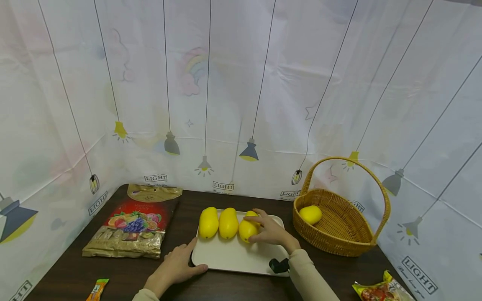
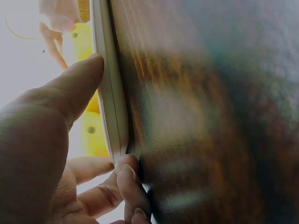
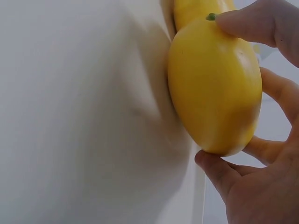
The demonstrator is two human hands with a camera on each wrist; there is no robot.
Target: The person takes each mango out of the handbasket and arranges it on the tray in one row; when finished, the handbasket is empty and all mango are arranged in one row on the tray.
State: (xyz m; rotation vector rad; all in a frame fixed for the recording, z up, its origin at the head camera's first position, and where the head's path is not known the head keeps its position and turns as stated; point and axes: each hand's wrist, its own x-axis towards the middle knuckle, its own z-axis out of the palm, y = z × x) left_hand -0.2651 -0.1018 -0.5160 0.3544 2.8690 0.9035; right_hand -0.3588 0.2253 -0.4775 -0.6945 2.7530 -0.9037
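Note:
Three yellow mangoes lie side by side on a white tray (image 1: pixel 229 259): a left mango (image 1: pixel 208 223), a middle mango (image 1: pixel 228 223) and a right mango (image 1: pixel 246 230). My right hand (image 1: pixel 269 230) grips the right mango; in the right wrist view the thumb lies by the green stem tip of this mango (image 3: pixel 215 88) and fingers reach round its far side and end. At the tray's front left corner, my left hand (image 1: pixel 178 265) holds the rim between thumb and fingers. The left wrist view shows the thumb against the tray edge (image 2: pixel 110 88).
Right of the tray stands a wicker basket (image 1: pixel 339 248) with a tall handle and a yellow mango (image 1: pixel 310 214) inside. A candy bag (image 1: pixel 132 228) lies at the left. Near the front are a small orange packet (image 1: pixel 97 290) and a yellow snack packet (image 1: pixel 384 289).

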